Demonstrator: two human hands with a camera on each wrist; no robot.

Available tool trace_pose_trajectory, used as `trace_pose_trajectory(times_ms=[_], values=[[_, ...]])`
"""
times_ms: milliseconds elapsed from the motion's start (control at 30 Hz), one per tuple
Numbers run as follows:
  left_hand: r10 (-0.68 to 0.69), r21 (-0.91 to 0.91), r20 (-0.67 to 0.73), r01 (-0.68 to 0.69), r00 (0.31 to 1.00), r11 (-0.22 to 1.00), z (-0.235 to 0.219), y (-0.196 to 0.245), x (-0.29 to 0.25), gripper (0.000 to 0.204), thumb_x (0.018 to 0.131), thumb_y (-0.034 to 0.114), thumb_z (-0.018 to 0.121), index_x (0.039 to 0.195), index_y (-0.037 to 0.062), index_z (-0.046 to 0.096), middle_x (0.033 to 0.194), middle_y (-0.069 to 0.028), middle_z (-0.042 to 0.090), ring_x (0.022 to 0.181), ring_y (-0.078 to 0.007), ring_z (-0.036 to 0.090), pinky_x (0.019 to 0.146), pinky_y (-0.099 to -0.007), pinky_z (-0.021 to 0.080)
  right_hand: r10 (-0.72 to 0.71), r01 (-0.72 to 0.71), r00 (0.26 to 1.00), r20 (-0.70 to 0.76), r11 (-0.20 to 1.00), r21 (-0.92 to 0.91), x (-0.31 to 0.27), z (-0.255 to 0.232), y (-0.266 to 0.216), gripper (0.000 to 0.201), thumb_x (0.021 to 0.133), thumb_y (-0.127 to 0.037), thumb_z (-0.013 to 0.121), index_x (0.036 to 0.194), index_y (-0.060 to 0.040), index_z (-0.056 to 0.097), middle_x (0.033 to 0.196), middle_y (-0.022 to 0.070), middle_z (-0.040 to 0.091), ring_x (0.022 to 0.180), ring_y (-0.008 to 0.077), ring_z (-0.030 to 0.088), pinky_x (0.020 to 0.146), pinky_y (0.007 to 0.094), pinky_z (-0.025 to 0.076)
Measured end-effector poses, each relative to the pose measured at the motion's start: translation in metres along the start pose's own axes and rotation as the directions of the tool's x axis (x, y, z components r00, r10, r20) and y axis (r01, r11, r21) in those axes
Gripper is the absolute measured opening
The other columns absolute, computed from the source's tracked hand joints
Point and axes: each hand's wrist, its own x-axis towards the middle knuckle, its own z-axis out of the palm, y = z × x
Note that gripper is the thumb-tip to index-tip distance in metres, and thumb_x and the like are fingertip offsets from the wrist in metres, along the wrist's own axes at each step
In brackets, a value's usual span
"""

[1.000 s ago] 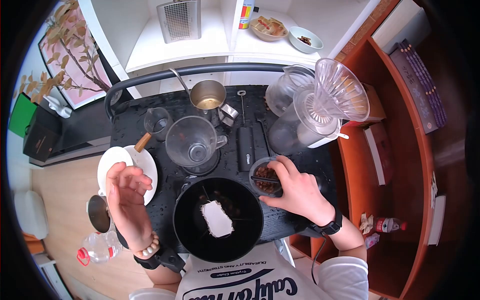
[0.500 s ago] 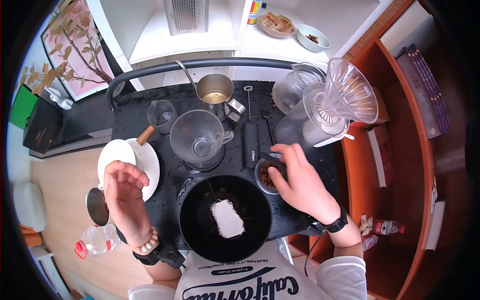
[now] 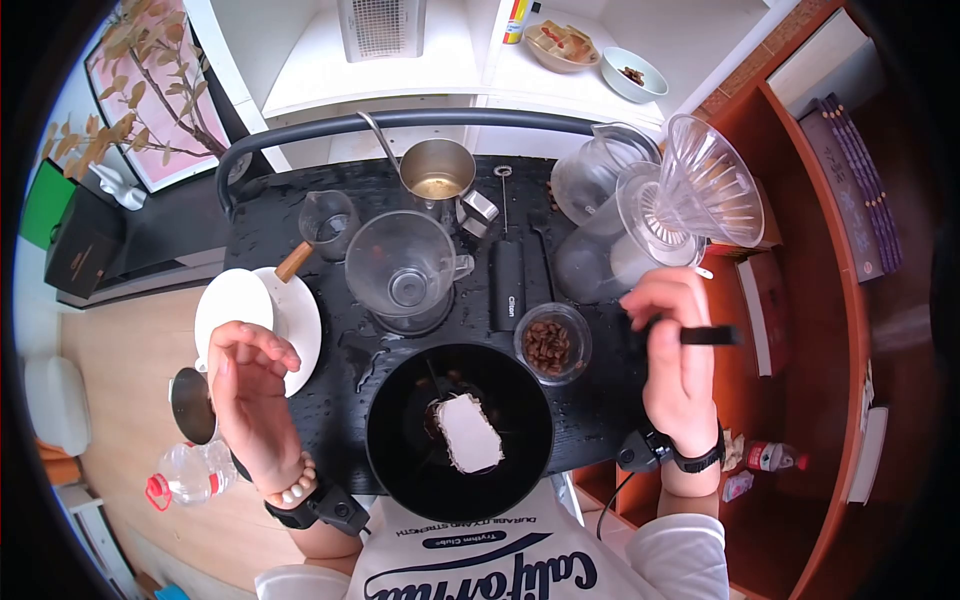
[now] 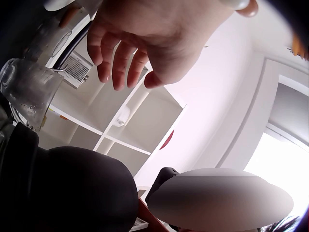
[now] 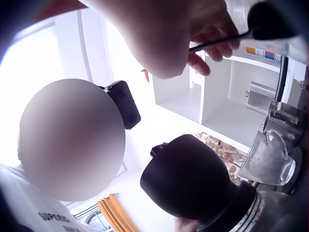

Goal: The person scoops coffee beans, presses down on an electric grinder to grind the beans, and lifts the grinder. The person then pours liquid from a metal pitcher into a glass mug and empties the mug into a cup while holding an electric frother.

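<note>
My right hand (image 3: 680,370) holds a small black spoon (image 5: 270,21) by its thin handle, off to the right of a clear cup (image 3: 583,352) of brown coffee beans (image 3: 547,347). My left hand (image 3: 252,405) is raised with relaxed fingers and an empty palm, beside a white cup (image 3: 232,310) on a white saucer (image 3: 303,340). Between the hands stands a wide black hopper (image 3: 400,470); thin bars cross its inside and a pale oblong patch (image 3: 468,435) shows there. In the right wrist view, the hopper's dark outer wall sits above a glass jar (image 5: 260,210).
Behind the hopper are a clear glass mug (image 3: 400,255), a small beaker (image 3: 328,225), a metal pot (image 3: 437,180) and a black milk frother (image 3: 507,285). A ribbed dripper (image 3: 710,180) tops a jug at the right. A red-brown shelf (image 3: 800,420) borders the table's right.
My right hand has lifted the spoon from the bean cup and moved right, clear of it. The left hand stays about where it was. The head view has shifted slightly.
</note>
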Motion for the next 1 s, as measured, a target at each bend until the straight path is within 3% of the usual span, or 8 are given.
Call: trace_pose_trajectory(times_ms=[67,200,300,367,567,667,900,1000], values=[[-0.009,0.004,0.007,0.009,1.0,1.0,0.001,-0.001,0.0,0.027,0.089,0.028,0.036,0.098,0.0047,0.046,0.078,-0.0044,0.047,0.069,-0.0149,0.047,0.067,-0.0253,0.037,-0.128,0.122,0.989,-0.078,0.99,-0.073,0.0,0.003,0.004,0.033,0.092,-0.029,0.036,0.09,-0.0003,0.052,0.082,0.0099,0.045,0.066,0.0174,0.045,0.062,0.0267,0.038],[-0.012,0.017,0.006,0.012,1.0,1.0,0.0,-0.002,0.0,0.027,0.089,0.029,0.036,0.097,0.0049,0.046,0.078,-0.0043,0.047,0.069,-0.0149,0.047,0.067,-0.0254,0.037,0.097,-0.094,0.995,-0.019,0.989,0.111,-0.01,0.017,0.016,0.032,0.092,-0.027,0.035,0.082,-0.0005,0.05,0.068,0.0087,0.046,0.059,0.0172,0.046,0.053,0.0282,0.035],[-0.006,0.018,-0.014,0.006,1.0,1.0,-0.002,-0.001,-0.001,0.027,0.089,0.028,0.036,0.097,0.0048,0.046,0.077,-0.0043,0.047,0.069,-0.015,0.047,0.067,-0.0255,0.037,0.127,-0.126,0.992,-0.02,0.99,0.06,-0.017,0.02,0.031,0.031,0.093,-0.025,0.034,0.082,-0.0011,0.05,0.067,0.0061,0.048,0.057,0.0131,0.046,0.053,0.0254,0.035],[-0.004,0.015,-0.019,0.004,1.0,1.0,-0.003,-0.001,-0.001,0.027,0.089,0.028,0.036,0.097,0.0047,0.046,0.077,-0.0043,0.047,0.068,-0.0151,0.047,0.067,-0.0256,0.037,0.332,-0.321,0.943,-0.033,0.928,0.19,-0.024,0.018,0.038,0.03,0.093,-0.025,0.035,0.081,-0.0017,0.05,0.063,0.0027,0.047,0.054,0.0089,0.045,0.052,0.022,0.035],[-0.023,0.005,-0.003,0.023,1.0,1.0,0.003,-0.002,0.001,0.026,0.089,0.028,0.037,0.096,0.0045,0.046,0.076,-0.0043,0.046,0.068,-0.0152,0.046,0.066,-0.0259,0.037,0.546,-0.528,0.832,0.097,0.729,0.436,-0.037,0.019,0.069,0.018,0.092,-0.022,0.041,0.089,-0.0063,0.047,0.062,-0.001,0.048,0.052,0.0036,0.041,0.049,0.017,0.032],[-0.023,0.011,0.015,0.023,1.0,1.0,0.003,-0.003,0.0,0.025,0.089,0.028,0.037,0.095,0.0048,0.046,0.076,-0.0042,0.046,0.068,-0.0153,0.046,0.066,-0.026,0.037,0.607,-0.593,0.775,0.174,0.605,0.531,-0.042,0.018,0.08,0.015,0.091,-0.022,0.044,0.091,-0.0076,0.047,0.063,-0.0009,0.049,0.052,0.003,0.041,0.049,0.0161,0.033],[-0.033,0.028,-0.038,0.034,0.999,0.999,0.004,-0.003,0.0,0.025,0.089,0.028,0.037,0.093,0.0059,0.046,0.076,-0.0039,0.047,0.068,-0.0148,0.046,0.066,-0.0258,0.037,0.639,-0.684,0.71,0.297,0.523,0.508,-0.049,0.019,0.086,0.016,0.09,-0.023,0.045,0.091,-0.0076,0.048,0.06,0.0021,0.05,0.048,0.0069,0.043,0.047,0.0182,0.034],[-0.039,0.035,-0.041,0.04,0.998,0.999,0.005,-0.003,0.0,0.024,0.089,0.028,0.038,0.093,0.0061,0.047,0.076,-0.004,0.047,0.069,-0.0145,0.046,0.066,-0.026,0.038,0.66,-0.708,0.659,0.361,0.382,0.594,-0.048,0.019,0.087,0.019,0.089,-0.024,0.045,0.092,-0.0061,0.049,0.057,0.0023,0.049,0.045,0.0073,0.042,0.044,0.0183,0.033]])
